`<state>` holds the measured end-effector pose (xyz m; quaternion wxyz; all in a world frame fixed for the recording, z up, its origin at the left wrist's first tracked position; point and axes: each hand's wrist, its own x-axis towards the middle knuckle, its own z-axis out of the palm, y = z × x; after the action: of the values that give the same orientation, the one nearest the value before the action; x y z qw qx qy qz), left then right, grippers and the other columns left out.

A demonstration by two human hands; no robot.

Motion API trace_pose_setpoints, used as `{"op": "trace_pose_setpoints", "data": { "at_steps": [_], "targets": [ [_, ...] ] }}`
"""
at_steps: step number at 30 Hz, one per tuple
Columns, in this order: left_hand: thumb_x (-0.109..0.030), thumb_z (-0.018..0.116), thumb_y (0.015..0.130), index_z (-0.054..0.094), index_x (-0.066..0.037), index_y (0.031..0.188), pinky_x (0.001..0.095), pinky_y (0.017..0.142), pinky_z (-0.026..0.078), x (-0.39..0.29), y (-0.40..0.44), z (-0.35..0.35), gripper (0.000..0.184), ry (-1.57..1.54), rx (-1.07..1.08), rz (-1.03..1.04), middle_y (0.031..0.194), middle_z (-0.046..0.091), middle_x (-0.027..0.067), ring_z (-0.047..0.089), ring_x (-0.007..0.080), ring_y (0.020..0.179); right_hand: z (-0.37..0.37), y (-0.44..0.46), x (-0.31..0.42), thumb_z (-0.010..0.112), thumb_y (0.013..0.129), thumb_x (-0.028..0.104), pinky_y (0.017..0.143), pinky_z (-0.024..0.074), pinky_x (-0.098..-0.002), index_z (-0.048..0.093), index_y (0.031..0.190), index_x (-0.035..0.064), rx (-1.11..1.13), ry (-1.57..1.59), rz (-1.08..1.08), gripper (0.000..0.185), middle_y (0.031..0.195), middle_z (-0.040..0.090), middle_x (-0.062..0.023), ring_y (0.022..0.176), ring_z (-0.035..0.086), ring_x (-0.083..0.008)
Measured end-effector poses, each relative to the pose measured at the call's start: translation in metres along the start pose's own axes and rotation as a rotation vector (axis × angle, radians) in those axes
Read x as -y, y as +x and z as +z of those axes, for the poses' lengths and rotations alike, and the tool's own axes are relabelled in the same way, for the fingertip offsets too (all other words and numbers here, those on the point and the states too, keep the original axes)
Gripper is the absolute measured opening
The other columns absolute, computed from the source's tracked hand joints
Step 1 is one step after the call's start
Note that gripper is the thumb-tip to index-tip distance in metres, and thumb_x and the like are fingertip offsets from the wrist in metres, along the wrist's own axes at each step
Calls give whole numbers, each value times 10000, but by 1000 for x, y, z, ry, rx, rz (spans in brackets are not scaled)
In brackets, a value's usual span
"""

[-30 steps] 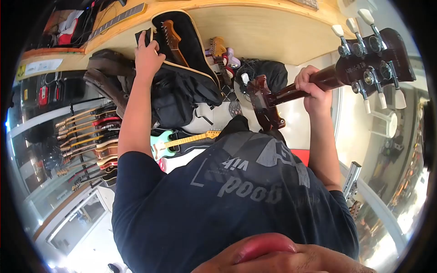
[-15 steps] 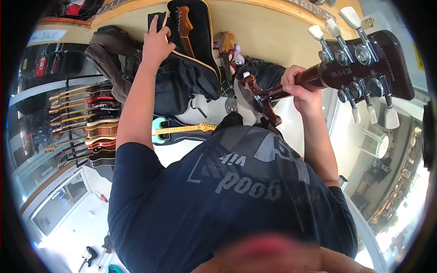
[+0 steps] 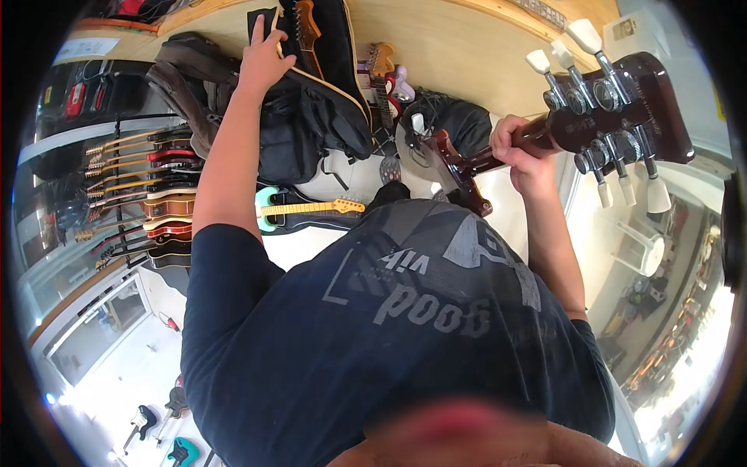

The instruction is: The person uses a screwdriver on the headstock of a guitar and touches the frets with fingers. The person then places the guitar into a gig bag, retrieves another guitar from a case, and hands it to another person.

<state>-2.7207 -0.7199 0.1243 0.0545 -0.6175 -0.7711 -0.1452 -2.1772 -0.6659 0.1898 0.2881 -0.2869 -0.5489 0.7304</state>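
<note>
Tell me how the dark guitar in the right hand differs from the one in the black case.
Support: the dark guitar is gripped by its neck in the right hand; the cased guitar sits in the open black case.
Colour: the dark guitar's headstock is deep brown; the cased guitar's is lighter, orange-brown.
View: the dark guitar's headstock looms near the camera; the cased guitar's looks smaller, farther off.
Both show neck and headstock.

The person's right hand (image 3: 523, 159) is gripping a dark brown guitar (image 3: 464, 177) by its neck, the headstock (image 3: 630, 113) jutting out right of the grip. Well left of the grip, the left hand (image 3: 264, 64) is spreading its fingers at the edge of an open black case (image 3: 334, 47), where another guitar (image 3: 306, 35) is resting.
</note>
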Motion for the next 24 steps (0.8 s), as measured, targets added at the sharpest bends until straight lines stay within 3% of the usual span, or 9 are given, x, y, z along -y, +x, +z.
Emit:
{"op": "trace_pose_setpoints", "data": {
  "at_steps": [4,5,8,9,11,16,20,22,24],
  "targets": [
    [-246,820,915,591,-202,1511,463,1131,509,-5,9,-11,640,-715,74,-62,1779,247,171,581,382,1413,-7,-14,-1,702,753,83,713,358,-289,503,809,99,-10,0,35,208,810,511,9,787,500,-117],
    [-226,787,957,615,-159,1499,399,1070,531,-9,3,-15,573,-834,13,-175,1670,460,189,639,258,1330,-9,-16,-1,701,755,81,714,358,-289,502,808,100,-2,-1,35,207,810,510,7,789,502,-119],
    [-198,783,964,668,-82,1419,347,991,547,-14,-34,-61,484,-754,70,-374,1378,707,153,695,191,1173,-14,-23,2,710,746,65,711,373,-287,523,815,83,32,25,37,199,809,517,-6,790,517,-128],
    [-166,770,973,706,-6,1324,306,921,547,-12,-53,-59,391,-837,-47,-322,1095,775,79,708,152,1021,-15,-24,2,714,742,60,710,377,-286,531,817,78,41,33,27,198,809,520,-9,788,520,-129],
    [-154,726,995,724,-16,1308,268,834,534,-1,-117,-53,342,-858,-72,-478,1065,766,40,680,108,939,-20,-27,0,725,728,39,708,393,-283,554,822,60,78,63,44,196,807,530,-18,777,530,-133],
    [-76,666,922,757,-14,1063,257,581,463,-22,-303,-21,179,-908,-121,-983,776,698,23,596,94,627,-13,-23,-14,734,707,62,716,390,-305,518,797,57,140,11,60,234,777,514,-38,752,512,-167],
    [-110,674,898,763,-18,1017,285,648,501,-62,-377,-17,175,-802,218,-1163,792,703,10,642,97,716,9,-11,-11,747,696,71,721,401,-301,535,797,61,229,6,87,235,776,521,-36,751,528,-165],
    [-139,707,902,770,-10,1048,307,707,545,-59,-393,3,205,-936,182,-1224,875,751,55,693,149,765,19,3,-15,772,686,95,729,411,-302,548,798,66,295,5,93,252,768,527,-34,768,546,-171],
    [-173,738,906,769,-1,1072,338,760,576,-48,-388,32,241,-779,215,-977,934,775,90,738,188,822,39,18,-10,780,689,109,724,409,-307,546,791,66,377,-29,136,259,769,532,-38,778,547,-177]
  ]
}}
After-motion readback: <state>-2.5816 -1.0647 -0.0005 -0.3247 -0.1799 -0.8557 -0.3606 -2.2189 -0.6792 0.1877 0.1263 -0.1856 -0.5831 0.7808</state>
